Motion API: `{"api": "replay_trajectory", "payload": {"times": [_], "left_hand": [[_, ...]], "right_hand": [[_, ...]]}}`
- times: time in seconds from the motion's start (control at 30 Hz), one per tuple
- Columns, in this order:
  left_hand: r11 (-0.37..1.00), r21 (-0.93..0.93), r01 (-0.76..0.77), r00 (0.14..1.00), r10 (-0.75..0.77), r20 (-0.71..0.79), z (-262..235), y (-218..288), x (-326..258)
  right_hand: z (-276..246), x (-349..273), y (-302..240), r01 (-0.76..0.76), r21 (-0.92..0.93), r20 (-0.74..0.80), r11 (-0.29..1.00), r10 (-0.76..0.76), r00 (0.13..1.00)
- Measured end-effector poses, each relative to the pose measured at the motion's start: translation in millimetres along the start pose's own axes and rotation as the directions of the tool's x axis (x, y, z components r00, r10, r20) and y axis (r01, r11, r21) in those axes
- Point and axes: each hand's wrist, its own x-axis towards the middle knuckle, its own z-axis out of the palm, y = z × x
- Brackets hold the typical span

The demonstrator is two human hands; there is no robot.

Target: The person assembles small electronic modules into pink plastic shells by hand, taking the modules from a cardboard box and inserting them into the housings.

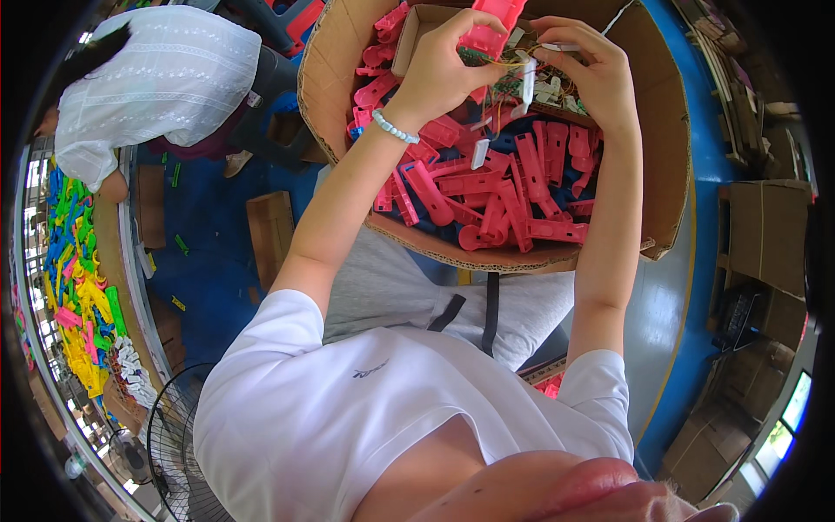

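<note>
My left hand (448,70) grips a pink plastic shell (494,28) between thumb and fingers, at the far side of a large cardboard box (335,96). Beside it, my right hand (596,74) is closed in a pinch near thin wires and a small white part; what exactly it holds is partly hidden by the fingers. A white plastic piece (528,83) hangs on wires between the hands, and another small white piece (480,154) dangles lower. Many pink shells (535,170) fill the box below. Behind my hands, a smaller carton (416,35) contains green circuit boards with white parts.
At left, a person in a white top (165,74) bends near a table with a heap of colourful plastic parts (83,296). A black fan (183,444) stands near my left side. Cardboard boxes (765,235) line the right. An open carton (270,230) lies on the blue floor.
</note>
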Motion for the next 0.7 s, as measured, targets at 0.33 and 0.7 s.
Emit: {"api": "replay_trajectory", "payload": {"times": [0.33, 0.7], "left_hand": [[0.899, -0.256, 0.356, 0.893, -0.408, -0.190, 6.7, -24.1, 2.3], [0.929, -0.270, 0.254, 0.945, -0.298, -0.136, 11.4, -17.4, -4.4]], "right_hand": [[-23.5, 5.8, 20.3, -0.022, -0.189, 0.070, 0.982, 0.036, 0.997], [3.2, 10.4, 21.7, 0.027, 0.573, -0.175, 0.819, 0.091, 0.980]]}}
